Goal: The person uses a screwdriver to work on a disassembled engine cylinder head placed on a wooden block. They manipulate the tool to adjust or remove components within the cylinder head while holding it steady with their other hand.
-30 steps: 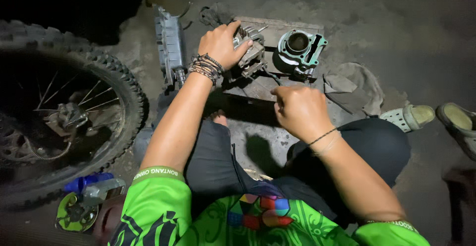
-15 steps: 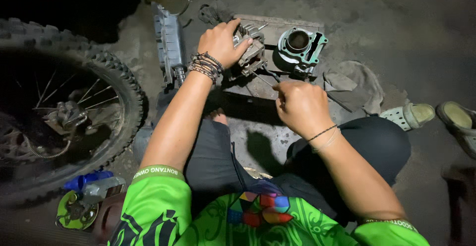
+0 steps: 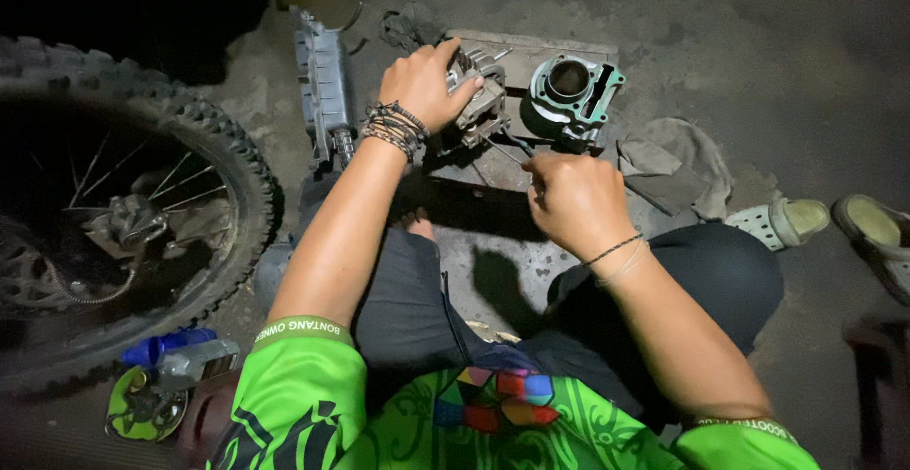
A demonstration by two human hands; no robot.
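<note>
My left hand [image 3: 424,84] rests on top of a grey metal engine head [image 3: 482,100], gripping it on a wooden board [image 3: 531,48]. My right hand [image 3: 573,203] is closed around a thin metal tool [image 3: 500,148] whose tip reaches the engine head's lower side. A green-edged engine cylinder [image 3: 573,91] with a round bore stands just right of the engine head, untouched. Beaded bracelets circle my left wrist.
A knobby motorcycle wheel [image 3: 114,205] with spokes fills the left. A long grey metal part [image 3: 324,86] lies beside the board. A rag [image 3: 682,162] lies to the right, two sandals [image 3: 825,224] beyond it. A blue and green object [image 3: 156,385] sits lower left.
My right hand has moved slightly up toward the engine head with the tool. My left hand has stayed on the engine head.
</note>
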